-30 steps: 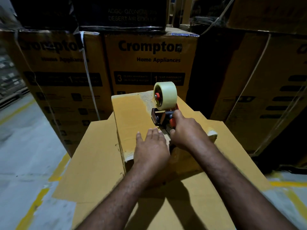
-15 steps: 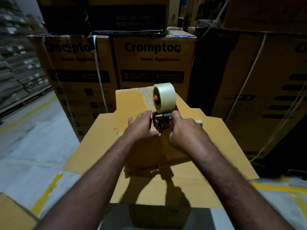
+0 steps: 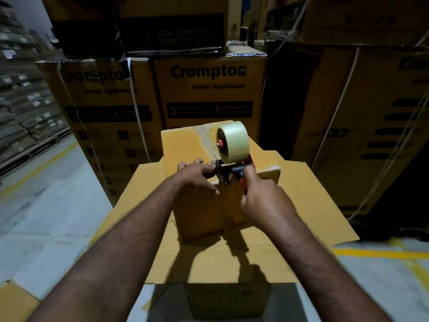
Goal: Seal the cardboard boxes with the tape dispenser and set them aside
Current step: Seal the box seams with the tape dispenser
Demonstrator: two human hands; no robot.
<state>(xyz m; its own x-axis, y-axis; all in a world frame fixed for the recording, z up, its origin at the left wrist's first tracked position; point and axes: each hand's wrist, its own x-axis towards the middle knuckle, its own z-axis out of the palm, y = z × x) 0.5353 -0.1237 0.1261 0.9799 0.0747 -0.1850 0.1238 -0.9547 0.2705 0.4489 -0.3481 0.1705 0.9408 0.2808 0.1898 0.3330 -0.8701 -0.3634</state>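
While my right hand (image 3: 264, 201) clenches its orange handle, the tape dispenser (image 3: 228, 170) sits on the near top edge of the small cardboard box (image 3: 204, 212).
I see the pale tape roll (image 3: 234, 142) upright over a black frame. My left hand (image 3: 197, 175) rests there, fingers relaxed, thumb down the front. Open carton flaps (image 3: 313, 205) lie underneath, and Crompton cartons (image 3: 209, 89) are stacked close behind.

Two hands: left hand (image 3: 197, 176), right hand (image 3: 267, 203). One tape dispenser (image 3: 228, 171) with one tape roll (image 3: 234, 142). One small cardboard box (image 3: 185, 147), one larger open box (image 3: 313, 205). Three Crompton cartons (image 3: 209, 94) across the upper frame.
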